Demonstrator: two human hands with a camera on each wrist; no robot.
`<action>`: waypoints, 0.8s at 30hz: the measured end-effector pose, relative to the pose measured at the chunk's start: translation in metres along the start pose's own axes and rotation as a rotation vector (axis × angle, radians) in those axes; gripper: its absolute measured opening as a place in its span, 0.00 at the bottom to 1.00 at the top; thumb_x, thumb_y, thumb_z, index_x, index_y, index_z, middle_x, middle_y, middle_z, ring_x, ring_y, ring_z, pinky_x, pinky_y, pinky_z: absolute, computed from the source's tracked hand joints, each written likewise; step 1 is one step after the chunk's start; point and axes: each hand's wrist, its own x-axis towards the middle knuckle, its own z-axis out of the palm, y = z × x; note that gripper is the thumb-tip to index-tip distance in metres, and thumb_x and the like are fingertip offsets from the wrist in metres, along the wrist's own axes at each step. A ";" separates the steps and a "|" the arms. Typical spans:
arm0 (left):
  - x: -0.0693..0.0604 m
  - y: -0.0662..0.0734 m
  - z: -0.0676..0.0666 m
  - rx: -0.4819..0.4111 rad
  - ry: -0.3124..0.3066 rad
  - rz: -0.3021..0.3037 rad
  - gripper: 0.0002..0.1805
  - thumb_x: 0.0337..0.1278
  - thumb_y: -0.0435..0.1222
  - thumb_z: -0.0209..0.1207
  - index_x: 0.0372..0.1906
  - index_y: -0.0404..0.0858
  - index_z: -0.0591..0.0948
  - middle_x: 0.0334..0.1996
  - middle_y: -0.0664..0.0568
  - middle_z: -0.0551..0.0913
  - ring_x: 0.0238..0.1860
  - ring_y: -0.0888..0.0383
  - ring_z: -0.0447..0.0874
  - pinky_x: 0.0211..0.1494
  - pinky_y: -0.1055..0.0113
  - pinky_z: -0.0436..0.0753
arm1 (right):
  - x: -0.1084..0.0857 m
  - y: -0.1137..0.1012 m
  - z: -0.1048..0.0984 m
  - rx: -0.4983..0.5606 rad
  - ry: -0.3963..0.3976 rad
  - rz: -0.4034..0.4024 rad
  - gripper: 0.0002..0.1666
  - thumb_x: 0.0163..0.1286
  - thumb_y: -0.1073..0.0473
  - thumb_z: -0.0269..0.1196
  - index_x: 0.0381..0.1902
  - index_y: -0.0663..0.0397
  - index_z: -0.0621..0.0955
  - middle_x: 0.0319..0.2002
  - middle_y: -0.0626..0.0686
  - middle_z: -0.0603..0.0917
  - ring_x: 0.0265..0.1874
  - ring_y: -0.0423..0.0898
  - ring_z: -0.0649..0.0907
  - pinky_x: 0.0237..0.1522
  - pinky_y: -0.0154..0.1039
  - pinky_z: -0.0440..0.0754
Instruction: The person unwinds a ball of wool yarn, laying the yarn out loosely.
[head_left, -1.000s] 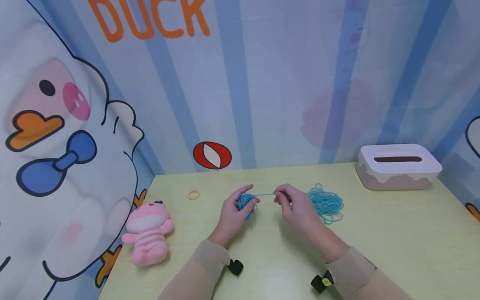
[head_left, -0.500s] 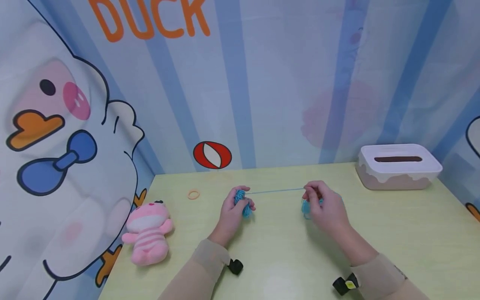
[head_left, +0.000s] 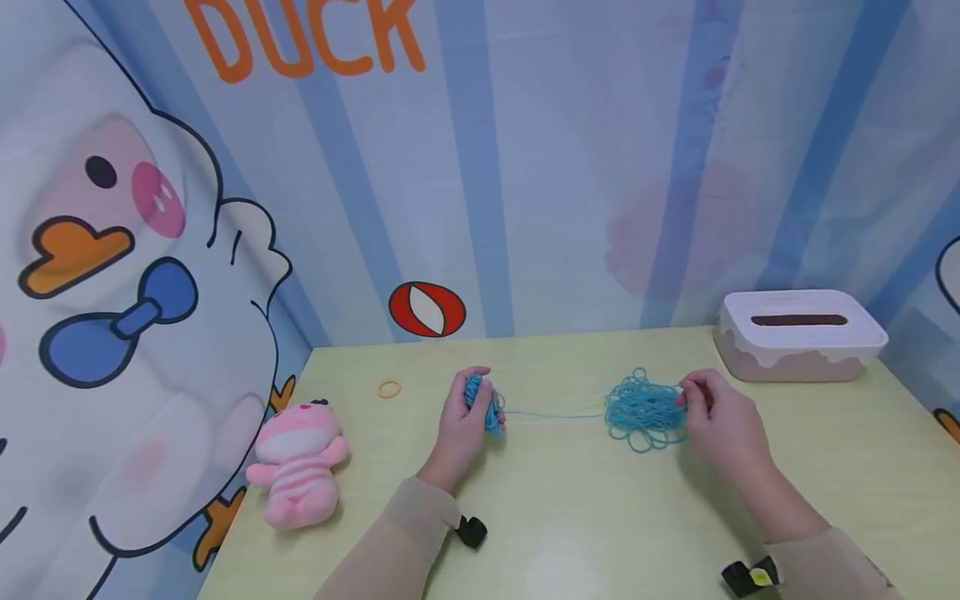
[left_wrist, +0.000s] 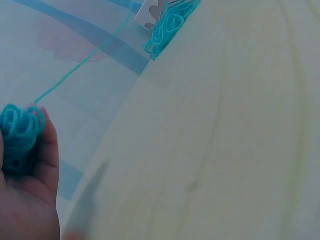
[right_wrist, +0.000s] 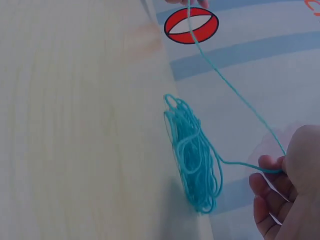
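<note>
My left hand [head_left: 462, 421] grips a small bundle of blue yarn [head_left: 474, 390], thumb over its front; in the left wrist view the bundle [left_wrist: 20, 127] sits between thumb and fingers. A single strand [head_left: 555, 416] runs from it toward a loose, looped pile of blue yarn [head_left: 645, 411] on the table. Just right of that pile, my right hand [head_left: 723, 421] pinches yarn between thumb and fingers. The right wrist view shows the pinched strand [right_wrist: 240, 95] stretching to the left hand, and another part joining the pile [right_wrist: 192, 160].
A pink striped plush toy [head_left: 302, 467] lies at the table's left. Behind it is a small orange ring [head_left: 389, 388]. A white and beige tissue box [head_left: 798, 342] stands at the back right, against a printed curtain [head_left: 555, 167].
My right hand has moved right, past the loose pile, pulling yarn along. The left hand still grips the bundle and has turned slightly.
</note>
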 end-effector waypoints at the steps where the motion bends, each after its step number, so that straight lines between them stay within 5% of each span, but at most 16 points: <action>1: 0.000 0.000 0.000 -0.003 0.008 -0.001 0.19 0.89 0.48 0.52 0.73 0.48 0.72 0.43 0.49 0.81 0.35 0.55 0.84 0.43 0.65 0.91 | 0.000 0.004 -0.002 -0.016 -0.023 0.016 0.12 0.87 0.58 0.56 0.54 0.60 0.83 0.39 0.57 0.92 0.37 0.47 0.85 0.41 0.37 0.79; 12: -0.001 0.000 -0.001 0.028 0.026 -0.022 0.22 0.89 0.46 0.53 0.77 0.46 0.72 0.50 0.49 0.83 0.47 0.53 0.84 0.52 0.71 0.84 | 0.000 0.023 0.006 -0.160 -0.199 0.023 0.16 0.81 0.58 0.63 0.52 0.67 0.88 0.47 0.67 0.88 0.43 0.60 0.86 0.48 0.62 0.85; 16: -0.002 0.001 0.001 -0.001 -0.012 0.011 0.20 0.89 0.45 0.52 0.74 0.45 0.75 0.49 0.47 0.84 0.46 0.53 0.85 0.52 0.72 0.86 | -0.001 0.009 0.016 -0.132 -0.074 -0.021 0.12 0.76 0.61 0.66 0.48 0.65 0.89 0.47 0.66 0.87 0.46 0.65 0.84 0.51 0.63 0.82; 20: -0.001 0.003 0.003 -0.026 -0.062 0.048 0.21 0.90 0.42 0.50 0.73 0.36 0.73 0.49 0.44 0.82 0.45 0.55 0.85 0.53 0.72 0.88 | -0.002 -0.019 0.030 0.001 0.103 -0.173 0.09 0.71 0.68 0.65 0.45 0.63 0.89 0.44 0.64 0.89 0.46 0.64 0.83 0.50 0.61 0.79; 24: -0.001 0.004 0.004 -0.026 -0.080 0.043 0.21 0.91 0.40 0.49 0.73 0.31 0.72 0.51 0.42 0.81 0.45 0.56 0.85 0.53 0.71 0.88 | -0.005 -0.052 0.053 0.109 0.008 -0.292 0.12 0.75 0.67 0.65 0.53 0.62 0.89 0.49 0.59 0.92 0.49 0.59 0.88 0.54 0.60 0.86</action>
